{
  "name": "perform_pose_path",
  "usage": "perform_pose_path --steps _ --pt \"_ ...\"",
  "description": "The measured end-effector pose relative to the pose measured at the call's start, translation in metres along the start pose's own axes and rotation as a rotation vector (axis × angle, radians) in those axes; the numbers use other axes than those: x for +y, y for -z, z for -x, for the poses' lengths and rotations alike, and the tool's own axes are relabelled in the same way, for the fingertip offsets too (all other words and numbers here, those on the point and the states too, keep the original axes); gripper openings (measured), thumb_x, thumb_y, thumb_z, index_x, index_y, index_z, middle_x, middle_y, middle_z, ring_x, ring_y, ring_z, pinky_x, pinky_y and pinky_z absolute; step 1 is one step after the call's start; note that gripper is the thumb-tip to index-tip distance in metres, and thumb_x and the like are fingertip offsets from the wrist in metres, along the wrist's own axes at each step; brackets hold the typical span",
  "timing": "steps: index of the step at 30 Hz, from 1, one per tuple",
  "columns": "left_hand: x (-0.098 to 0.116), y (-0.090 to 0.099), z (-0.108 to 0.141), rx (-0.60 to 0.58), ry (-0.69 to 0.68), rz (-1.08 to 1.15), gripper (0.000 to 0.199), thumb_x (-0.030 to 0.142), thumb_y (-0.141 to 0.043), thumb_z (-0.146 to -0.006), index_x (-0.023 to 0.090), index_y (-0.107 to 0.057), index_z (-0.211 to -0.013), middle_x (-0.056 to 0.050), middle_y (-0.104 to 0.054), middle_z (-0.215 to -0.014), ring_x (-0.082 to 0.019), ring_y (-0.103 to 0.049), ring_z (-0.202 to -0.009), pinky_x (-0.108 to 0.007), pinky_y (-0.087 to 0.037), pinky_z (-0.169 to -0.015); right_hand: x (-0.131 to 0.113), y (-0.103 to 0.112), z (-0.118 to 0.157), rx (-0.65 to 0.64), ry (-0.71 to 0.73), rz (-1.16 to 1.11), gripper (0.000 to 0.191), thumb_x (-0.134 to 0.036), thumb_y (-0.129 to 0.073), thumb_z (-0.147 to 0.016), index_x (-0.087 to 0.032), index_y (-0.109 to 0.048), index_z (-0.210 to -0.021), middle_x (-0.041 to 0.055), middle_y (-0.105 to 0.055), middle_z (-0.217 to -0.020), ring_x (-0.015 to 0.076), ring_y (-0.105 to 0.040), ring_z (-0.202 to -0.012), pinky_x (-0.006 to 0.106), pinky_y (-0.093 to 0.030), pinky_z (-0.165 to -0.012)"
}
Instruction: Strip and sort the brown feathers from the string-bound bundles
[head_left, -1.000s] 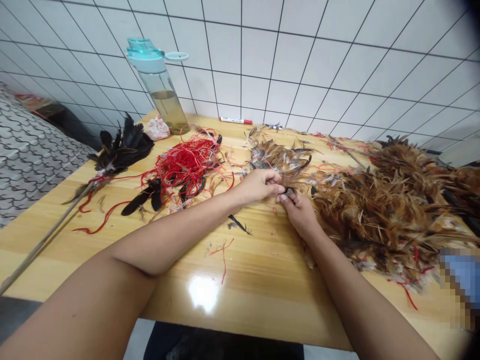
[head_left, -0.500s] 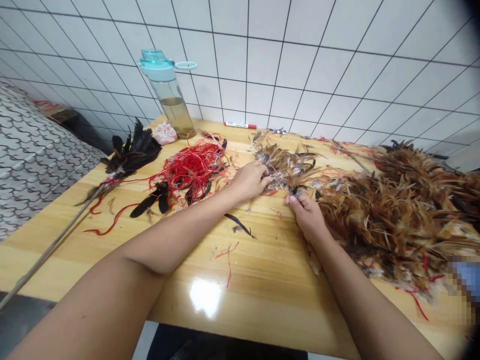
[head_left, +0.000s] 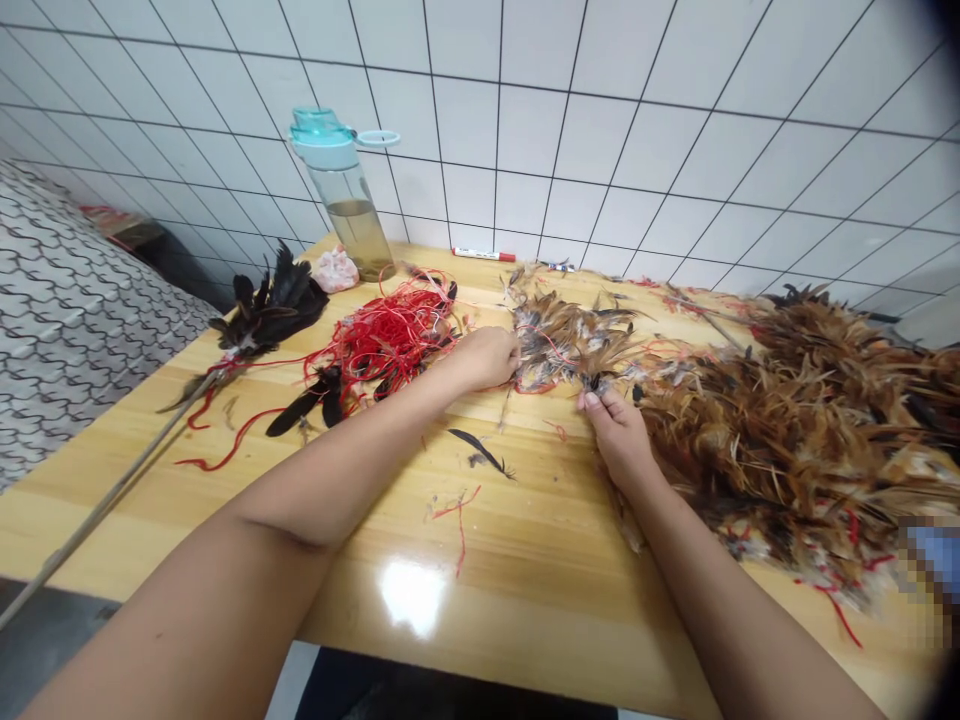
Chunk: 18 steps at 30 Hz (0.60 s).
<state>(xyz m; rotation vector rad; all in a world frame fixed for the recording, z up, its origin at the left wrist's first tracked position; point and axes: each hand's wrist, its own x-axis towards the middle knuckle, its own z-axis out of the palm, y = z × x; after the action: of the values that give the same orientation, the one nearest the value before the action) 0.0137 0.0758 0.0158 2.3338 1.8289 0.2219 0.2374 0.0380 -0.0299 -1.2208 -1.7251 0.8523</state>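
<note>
My right hand [head_left: 619,428] pinches the base of a small bunch of brown feathers [head_left: 600,362] between thumb and fingers. Beside it, at the left end of the loose brown feathers [head_left: 574,322], my left hand [head_left: 489,358] is curled closed; whatever its fingertips hold is hidden. A tangled heap of red string [head_left: 390,335] lies left of that hand, with black feathers in and around it. One dark feather [head_left: 480,449] rests on the wood below the left hand. Right of my right hand spreads a large pile of brown feathers [head_left: 780,430].
At the left, a thin stick [head_left: 124,487] with black feathers [head_left: 274,305] tied on its end reaches past the table edge. A water bottle [head_left: 360,235], a crumpled pinkish-white lump [head_left: 335,269] and a red-capped marker [head_left: 484,255] stand or lie near the tiled wall.
My left hand has drawn a little to the left, away from the brown feathers, its fingers curled tighter. My right hand keeps its pinch in nearly the same place. The view has shifted slightly.
</note>
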Motion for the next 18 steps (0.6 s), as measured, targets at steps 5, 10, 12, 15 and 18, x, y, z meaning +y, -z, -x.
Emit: perform_pose_path --steps 5,10,12,15,18 --pt "0.001 0.014 0.004 0.080 0.053 -0.030 0.026 0.029 -0.050 -0.082 0.018 -0.072 -0.089 -0.010 -0.067 -0.092 -0.022 -0.063 -0.087 -0.031 -0.046 -0.078 0.001 0.000 -0.001 0.002 0.038 0.011 0.025 -0.039 -0.047 -0.083 -0.021 -0.055 -0.068 0.0015 -0.058 -0.072 0.0177 -0.053 -0.073 0.033 -0.042 -0.074" --pt "0.013 0.008 0.008 0.181 -0.049 -0.041 0.027 0.023 -0.046 -0.085 0.015 -0.072 -0.089 -0.013 -0.064 -0.095 -0.024 -0.060 -0.093 -0.033 -0.045 -0.084 0.000 0.000 0.000 0.012 0.041 0.032 0.025 -0.039 -0.047 -0.084 -0.021 -0.055 -0.067 0.0023 -0.059 -0.072 0.0181 -0.053 -0.073 0.033 -0.042 -0.074" --pt "0.015 0.000 0.008 0.170 -0.089 -0.036 0.025 0.022 -0.048 -0.084 0.014 -0.072 -0.085 -0.013 -0.064 -0.093 -0.025 -0.059 -0.093 -0.034 -0.045 -0.084 -0.001 0.000 0.000 0.010 0.043 0.037 0.025 -0.039 -0.047 -0.084 -0.021 -0.055 -0.067 0.0024 -0.060 -0.072 0.0179 -0.053 -0.072 0.033 -0.042 -0.074" --pt "0.017 -0.010 0.006 0.142 -0.095 -0.044 0.021 0.018 -0.051 -0.081 0.014 -0.071 -0.079 -0.013 -0.065 -0.091 -0.025 -0.059 -0.090 -0.034 -0.044 -0.082 -0.003 0.000 0.000 0.013 0.041 0.040 0.024 -0.038 -0.048 -0.083 -0.021 -0.055 -0.067 0.0024 -0.060 -0.072 0.0179 -0.053 -0.072 0.033 -0.043 -0.074" --pt "0.014 -0.010 0.005 0.153 -0.056 -0.064 0.024 0.014 -0.047 -0.080 0.013 -0.071 -0.079 -0.014 -0.065 -0.089 -0.024 -0.060 -0.086 -0.034 -0.044 -0.079 -0.003 0.000 0.000 0.022 0.031 0.038 0.024 -0.038 -0.049 -0.082 -0.022 -0.055 -0.066 0.0018 -0.060 -0.071 0.0180 -0.052 -0.071 0.033 -0.043 -0.075"
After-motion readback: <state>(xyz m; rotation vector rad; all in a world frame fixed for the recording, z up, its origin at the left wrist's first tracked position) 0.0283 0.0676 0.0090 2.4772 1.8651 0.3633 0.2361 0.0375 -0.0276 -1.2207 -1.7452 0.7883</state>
